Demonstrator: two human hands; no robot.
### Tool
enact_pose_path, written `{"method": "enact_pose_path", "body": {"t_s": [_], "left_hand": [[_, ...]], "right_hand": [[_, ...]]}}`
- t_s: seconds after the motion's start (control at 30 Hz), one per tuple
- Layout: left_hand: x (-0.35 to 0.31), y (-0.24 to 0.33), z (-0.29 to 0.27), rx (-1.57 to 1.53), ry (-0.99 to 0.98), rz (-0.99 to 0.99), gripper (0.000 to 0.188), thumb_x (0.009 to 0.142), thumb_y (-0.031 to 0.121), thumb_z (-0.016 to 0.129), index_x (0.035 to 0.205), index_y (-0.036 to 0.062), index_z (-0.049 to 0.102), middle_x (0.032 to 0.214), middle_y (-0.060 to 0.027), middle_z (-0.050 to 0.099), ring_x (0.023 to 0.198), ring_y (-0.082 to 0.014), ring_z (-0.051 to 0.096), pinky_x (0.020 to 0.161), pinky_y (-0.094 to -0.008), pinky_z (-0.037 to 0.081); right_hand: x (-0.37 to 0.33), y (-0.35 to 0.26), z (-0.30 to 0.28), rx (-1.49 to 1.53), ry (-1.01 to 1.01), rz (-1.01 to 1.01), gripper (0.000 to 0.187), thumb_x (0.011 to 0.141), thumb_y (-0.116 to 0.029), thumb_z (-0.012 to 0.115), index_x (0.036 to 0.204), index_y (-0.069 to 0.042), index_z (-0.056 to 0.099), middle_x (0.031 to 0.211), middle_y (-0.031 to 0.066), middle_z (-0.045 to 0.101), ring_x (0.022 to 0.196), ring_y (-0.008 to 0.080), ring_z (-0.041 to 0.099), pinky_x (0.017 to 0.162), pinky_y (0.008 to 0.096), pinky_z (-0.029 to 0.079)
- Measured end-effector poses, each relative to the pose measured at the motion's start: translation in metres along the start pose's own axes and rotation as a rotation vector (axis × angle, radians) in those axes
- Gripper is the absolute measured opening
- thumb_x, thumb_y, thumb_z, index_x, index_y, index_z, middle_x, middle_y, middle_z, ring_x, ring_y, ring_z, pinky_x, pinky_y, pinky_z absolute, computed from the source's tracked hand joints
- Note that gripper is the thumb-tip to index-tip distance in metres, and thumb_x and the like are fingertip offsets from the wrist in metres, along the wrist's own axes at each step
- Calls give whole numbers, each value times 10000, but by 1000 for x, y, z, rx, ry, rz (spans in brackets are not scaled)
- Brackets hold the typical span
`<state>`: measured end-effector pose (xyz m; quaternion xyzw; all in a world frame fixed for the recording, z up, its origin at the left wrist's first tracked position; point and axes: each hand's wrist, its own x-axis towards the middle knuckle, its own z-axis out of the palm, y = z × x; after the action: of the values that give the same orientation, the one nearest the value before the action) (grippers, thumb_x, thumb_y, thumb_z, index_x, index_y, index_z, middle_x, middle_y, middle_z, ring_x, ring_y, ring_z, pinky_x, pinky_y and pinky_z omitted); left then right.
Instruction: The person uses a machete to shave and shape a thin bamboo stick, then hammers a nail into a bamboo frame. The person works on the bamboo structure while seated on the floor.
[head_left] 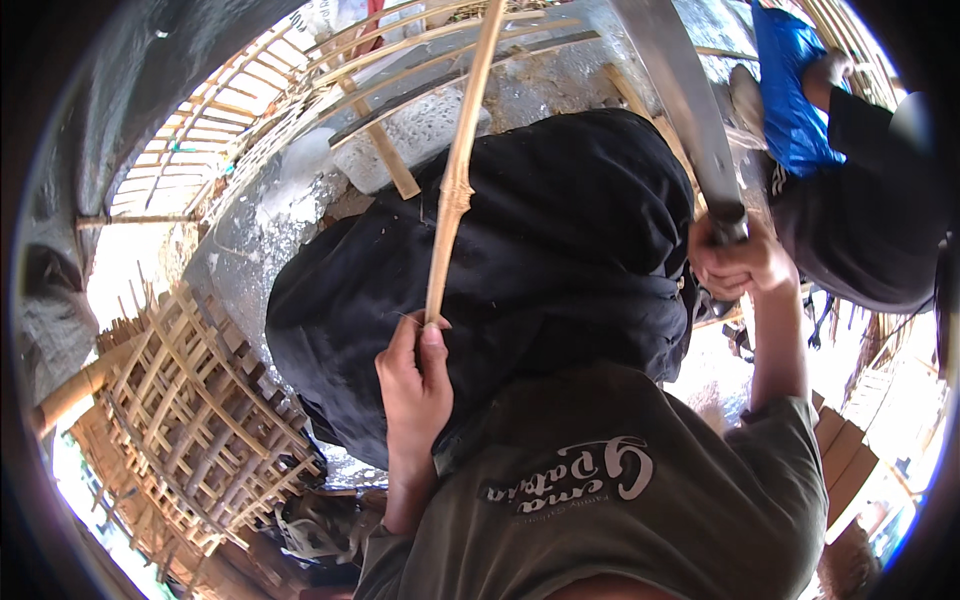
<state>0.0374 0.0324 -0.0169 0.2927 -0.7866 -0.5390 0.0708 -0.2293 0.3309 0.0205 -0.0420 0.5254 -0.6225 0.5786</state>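
Woven bamboo lattice (pixel 190 420) at lower left. Bamboo strip (pixel 457 170) — long, light, stiff yet springy, likely splintery-edged — stands over the lap, left hand (pixel 415 385) closed round its base. Right hand (pixel 742 262) clenches the blade (pixel 680 95) — best held by the handle.

One bamboo strip (pixel 455 180) rises from between the fingers of the one left hand (pixel 413 385), and one long knife blade (pixel 680 95) stands up out of the closed fingers of the one right hand (pixel 740 262). Left of the left-hand fingers lies one bamboo lattice panel (pixel 190 420); above and beyond them I count one more lattice frame (pixel 215 140). Right of the right-hand fingers sits one other person (pixel 850 190).
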Motion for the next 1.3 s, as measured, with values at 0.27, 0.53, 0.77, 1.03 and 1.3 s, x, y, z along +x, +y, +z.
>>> {"method": "enact_pose_path", "body": {"t_s": [0.27, 0.53, 0.77, 1.03, 1.3], "left_hand": [[20, -19, -37, -14, 125, 50, 195, 1058, 134, 508, 1036, -14, 633, 595, 7, 468, 523, -36, 426, 496, -246, 322], [21, -27, -52, -2, 132, 61, 223, 1069, 161, 505, 1078, -10, 648, 610, 22, 477, 536, -26, 436, 506, -230, 338], [20, -33, -56, 3, 152, 64, 248, 1078, 183, 502, 1090, -18, 647, 620, 28, 487, 539, -26, 441, 503, -230, 345], [21, -34, -58, -6, 158, 62, 250, 1078, 186, 502, 1087, -18, 648, 620, 25, 486, 538, -29, 443, 507, -230, 353], [21, -36, -53, -12, 128, 60, 225, 1070, 166, 512, 1093, -10, 650, 615, 24, 478, 534, -28, 438, 505, -231, 340]], "right_hand": [[-22, 24, 2, -18, -66, 374, 150, 807, 48, 771, 823, 100, 631, 528, 47, 505, 397, 63, 418, 342, 241, 261], [-11, 28, 12, -222, -157, 447, 302, 743, -158, 911, 880, 14, 705, 715, 43, 690, 478, 51, 540, 412, 203, 383], [-5, 21, 17, -340, -169, 533, 294, 759, -220, 897, 865, -13, 716, 696, 24, 684, 476, 54, 545, 423, 214, 403], [1, 24, 20, -350, -202, 540, 316, 767, -244, 897, 877, -33, 688, 665, 11, 655, 470, 55, 533, 429, 217, 409], [3, 29, 23, -344, -137, 526, 300, 709, -112, 935, 876, 19, 723, 696, 45, 681, 487, 64, 545, 418, 218, 398]]}}
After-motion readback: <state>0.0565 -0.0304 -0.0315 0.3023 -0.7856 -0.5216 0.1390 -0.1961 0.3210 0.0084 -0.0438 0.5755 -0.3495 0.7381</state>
